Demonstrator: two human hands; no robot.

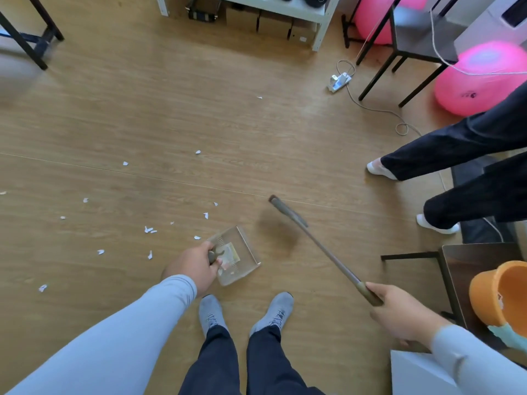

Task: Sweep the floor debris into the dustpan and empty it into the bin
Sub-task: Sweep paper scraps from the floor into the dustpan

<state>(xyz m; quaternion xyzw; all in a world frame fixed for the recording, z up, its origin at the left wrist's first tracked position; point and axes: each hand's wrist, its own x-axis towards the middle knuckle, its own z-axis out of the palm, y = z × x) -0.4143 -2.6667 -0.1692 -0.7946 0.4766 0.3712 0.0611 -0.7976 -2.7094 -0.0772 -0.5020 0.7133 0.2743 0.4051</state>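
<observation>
Wooden floor [142, 115] boards run under everything, scattered with small white paper scraps [148, 230]. The left hand [195, 267] has its fingers curled tight round the dark handle of a clear dustpan [242, 262], which sits low just beyond those fingers, its open mouth turned away toward the right. Most of the scraps lie to the left of that hand and farther out, well apart from the pan; one piece rests just past the knuckles. The right hand [399, 312] grips the end of a long broom [313, 240], fingers wrapped round the grip, the shaft slanting up and away from them to a blurred head that casts a soft shadow on the boards beside the pan. An orange bin [496, 292] tilts just to the right of the right hand, near the wrist. Grey shoes [273, 312] stand between the two hands. Farther off on the right are another person's dark trouser legs [456, 146], a pink exercise ball [479, 81] and a power strip [339, 79].
</observation>
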